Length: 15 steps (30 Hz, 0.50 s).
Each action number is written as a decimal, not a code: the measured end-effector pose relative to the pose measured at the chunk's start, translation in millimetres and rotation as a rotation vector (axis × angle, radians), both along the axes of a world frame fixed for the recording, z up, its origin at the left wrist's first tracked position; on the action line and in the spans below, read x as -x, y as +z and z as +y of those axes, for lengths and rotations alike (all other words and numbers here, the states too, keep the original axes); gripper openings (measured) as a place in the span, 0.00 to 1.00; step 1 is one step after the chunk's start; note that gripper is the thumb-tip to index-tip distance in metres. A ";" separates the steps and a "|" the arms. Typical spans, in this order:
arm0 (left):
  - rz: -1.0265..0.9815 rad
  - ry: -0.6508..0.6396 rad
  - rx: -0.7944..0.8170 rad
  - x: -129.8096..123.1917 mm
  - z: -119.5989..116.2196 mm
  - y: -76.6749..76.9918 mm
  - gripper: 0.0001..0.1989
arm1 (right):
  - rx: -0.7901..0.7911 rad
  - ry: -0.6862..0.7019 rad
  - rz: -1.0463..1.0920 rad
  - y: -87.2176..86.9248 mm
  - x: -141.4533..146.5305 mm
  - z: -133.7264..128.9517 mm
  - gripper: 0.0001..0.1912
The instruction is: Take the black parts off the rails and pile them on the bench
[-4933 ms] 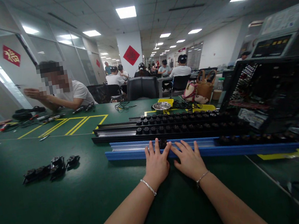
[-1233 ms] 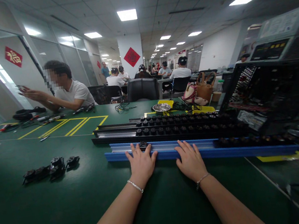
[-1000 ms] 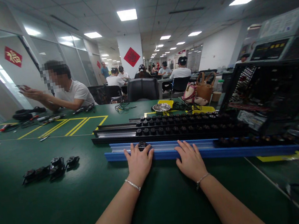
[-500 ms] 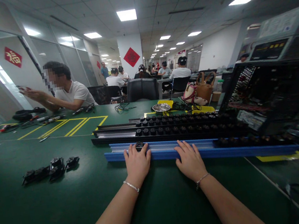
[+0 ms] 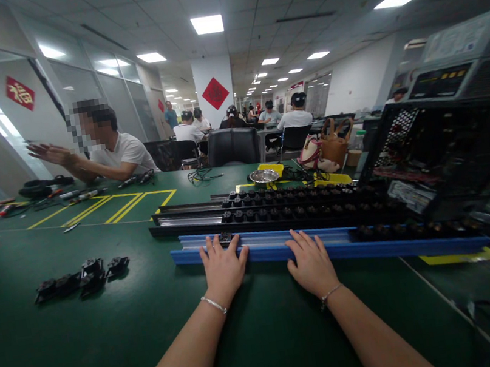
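Observation:
A long blue rail [image 5: 264, 253] lies across the table before me, with a row of small black parts [image 5: 390, 231] in its right half. Near its left end, one small black part [image 5: 225, 237] sits in the channel. My left hand [image 5: 223, 267] has its fingers on either side of that part, the thumb lower on the rail's front wall. My right hand [image 5: 311, 262] rests on the rail's middle, fingers stretched and holding nothing. Behind lie black rails [image 5: 187, 226] carrying similar black parts.
Several loose black parts [image 5: 91, 277] lie on the green table [image 5: 67, 351] at left. An open computer case [image 5: 451, 146] stands at right. Beyond the rails are a metal bowl [image 5: 264, 176] and yellow trays [image 5: 333, 179]. A co-worker [image 5: 118, 150] sits across the table at left.
My left hand and the black part under its fingers have shifted slightly left along the blue rail. My right hand has hardly moved. The co-worker's hands have shifted a little.

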State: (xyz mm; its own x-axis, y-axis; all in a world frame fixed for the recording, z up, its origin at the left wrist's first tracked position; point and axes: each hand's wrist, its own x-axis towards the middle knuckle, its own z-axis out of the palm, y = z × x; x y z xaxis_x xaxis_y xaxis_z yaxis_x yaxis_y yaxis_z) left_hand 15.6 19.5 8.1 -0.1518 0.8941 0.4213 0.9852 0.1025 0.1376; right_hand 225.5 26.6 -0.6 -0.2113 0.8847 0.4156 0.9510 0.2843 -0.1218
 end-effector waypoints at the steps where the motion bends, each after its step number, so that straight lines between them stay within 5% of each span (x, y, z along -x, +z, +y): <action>1: 0.002 -0.002 -0.003 0.5 0.0 0.1 0.27 | 0.001 0.000 0.000 0.1 0.1 -0.1 0.20; 15: 0.008 0.052 -0.030 3.7 1.9 0.6 0.25 | 0.005 -0.002 0.008 -0.2 0.3 0.4 0.19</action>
